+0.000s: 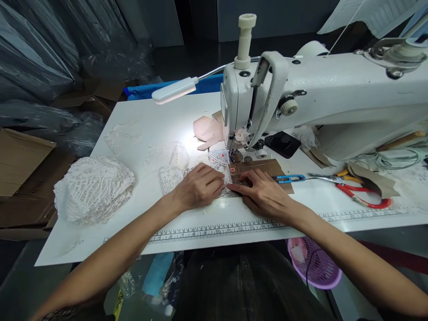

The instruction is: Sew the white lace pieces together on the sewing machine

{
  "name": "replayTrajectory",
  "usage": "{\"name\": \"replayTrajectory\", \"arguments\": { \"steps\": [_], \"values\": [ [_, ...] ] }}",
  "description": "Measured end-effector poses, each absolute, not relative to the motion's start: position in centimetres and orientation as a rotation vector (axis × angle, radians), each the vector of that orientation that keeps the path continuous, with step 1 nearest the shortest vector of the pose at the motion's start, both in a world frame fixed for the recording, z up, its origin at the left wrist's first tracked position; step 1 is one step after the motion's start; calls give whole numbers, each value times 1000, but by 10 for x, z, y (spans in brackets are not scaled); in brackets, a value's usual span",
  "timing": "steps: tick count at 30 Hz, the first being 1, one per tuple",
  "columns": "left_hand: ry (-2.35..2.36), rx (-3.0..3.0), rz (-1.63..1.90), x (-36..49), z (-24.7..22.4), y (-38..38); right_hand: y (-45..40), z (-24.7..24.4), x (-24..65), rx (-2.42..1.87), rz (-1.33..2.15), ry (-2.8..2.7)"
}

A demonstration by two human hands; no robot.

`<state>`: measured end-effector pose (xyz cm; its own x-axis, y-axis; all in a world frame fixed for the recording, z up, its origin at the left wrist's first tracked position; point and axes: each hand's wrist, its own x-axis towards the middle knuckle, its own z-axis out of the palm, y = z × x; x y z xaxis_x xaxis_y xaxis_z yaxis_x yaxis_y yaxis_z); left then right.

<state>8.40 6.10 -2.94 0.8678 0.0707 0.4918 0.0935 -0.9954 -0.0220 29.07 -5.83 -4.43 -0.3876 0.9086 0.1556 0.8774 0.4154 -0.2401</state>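
White lace fabric lies under the needle area of the sewing machine, with small red marks near the presser foot. My left hand is closed on the lace just left of the needle, fingers together and thumb mostly hidden. To the right of the needle, my right hand lies palm down over a brown board. Its fingers are partly spread and bent, one tip touching the lace edge by my left fingertips. Blue thread snips are beside the right hand.
A thick stack of white lace pieces sits at the left. Beige fabric pieces lie behind the needle. Red-handled scissors and a black phone are at the right. A printed ruler runs along the table's front; a purple basket is below.
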Motion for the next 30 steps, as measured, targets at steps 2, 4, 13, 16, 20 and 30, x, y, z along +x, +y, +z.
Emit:
{"name": "replayTrajectory", "arguments": {
  "steps": [2,4,13,16,20,30],
  "values": [
    [-61,-2978,-730,87,-26,69,-55,-41,289,-1570,131,-2441],
    [12,-2999,-623,91,-26,75,-54,-38,288,-1583,93,-2449],
    [-288,-3132,-575,74,-14,100,-49,-44,296,-1471,259,-2344],
    [-441,-2932,-661,59,2,109,-48,-48,298,-1450,255,-2325],
    [-289,-2902,-631,60,2,98,-50,-52,296,-1462,202,-2312],
    [-160,-2979,-316,96,-31,75,-51,-46,292,-1514,44,-2390]
  ]
}}
